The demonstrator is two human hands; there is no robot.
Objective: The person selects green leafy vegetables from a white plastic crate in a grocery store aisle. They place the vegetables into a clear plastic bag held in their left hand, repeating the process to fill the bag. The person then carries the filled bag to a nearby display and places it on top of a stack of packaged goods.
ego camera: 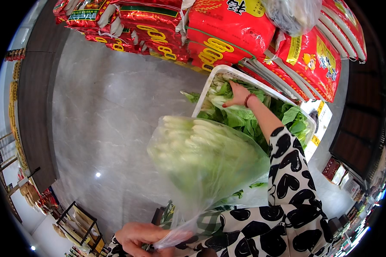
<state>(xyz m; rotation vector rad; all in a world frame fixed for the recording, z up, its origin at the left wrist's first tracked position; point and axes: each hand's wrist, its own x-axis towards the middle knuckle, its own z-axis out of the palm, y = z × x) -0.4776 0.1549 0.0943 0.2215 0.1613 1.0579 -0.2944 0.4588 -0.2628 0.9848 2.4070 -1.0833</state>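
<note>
My left hand (pixel 144 239) grips the gathered neck of a clear plastic bag (pixel 206 160). Packed inside it are pale-stemmed leafy greens, blurred through the film, with the stem ends away from me. My right hand (pixel 239 94) reaches into a white plastic crate (pixel 203 93), thumb and fingers spread over loose leafy greens (pixel 244 115) and touching them. The bulging bag hangs in front of the near part of the crate and hides it.
Stacked red sacks (pixel 231 29) border the far side, with another clear bag (pixel 294 14) on top. Grey tiled floor (pixel 115 106) stretches left, where a stray leaf (pixel 191 95) pokes out beside the crate. A black-framed rack (pixel 80 225) stands lower left.
</note>
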